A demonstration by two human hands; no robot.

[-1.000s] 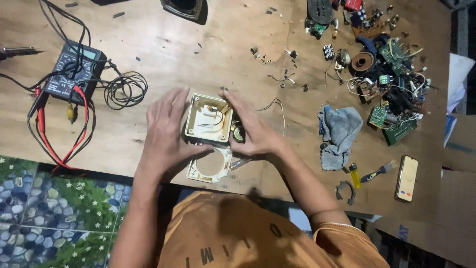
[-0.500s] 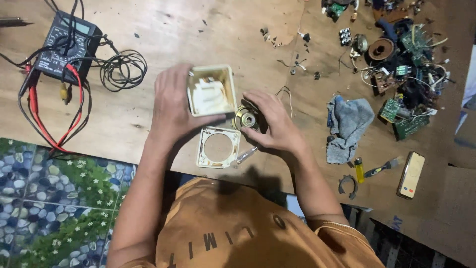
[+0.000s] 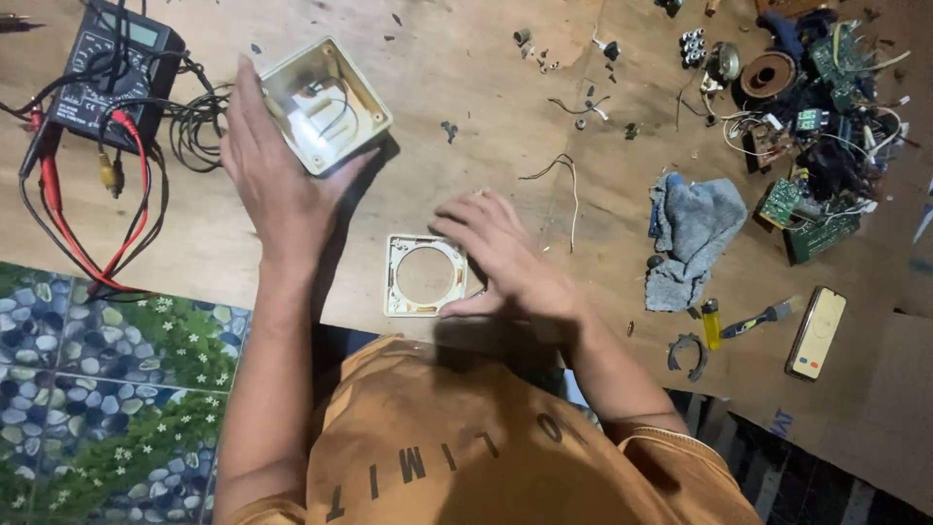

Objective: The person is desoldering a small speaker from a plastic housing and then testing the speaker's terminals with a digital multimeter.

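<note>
Head view, only one I've got. My left hand (image 3: 277,180) has the cream plastic box (image 3: 326,102), open side up, thin wires showing inside. Fingers are wrapped on its near edge and underside, so the grip is closed on the box. It sits tilted at the upper left of the bench (image 3: 486,87), next to the black meter (image 3: 112,53) and its red and black leads (image 3: 58,209). I can't tell if the box is touching the wood or just off it.

Change: half a second ago both hands were together over the middle of the bench, box right above the square frame, right hand at a small round part beside it. Now the box has swung out left, well apart from the frame. So the housing looks to be set aside, and work moves to the frame.

My right hand (image 3: 510,258) is flat, fingers spread loosely, pinching nothing I can see. Its fingertips and thumb touch the right side of the square frame with the round hole (image 3: 425,276), which lies flat near the bench's front edge. The small round part is not visible now, maybe under the palm.

To the right: grey rag (image 3: 695,233), yellow lighter (image 3: 711,324), phone (image 3: 816,332), a pile of circuit boards (image 3: 807,209) and loose wires.
</note>
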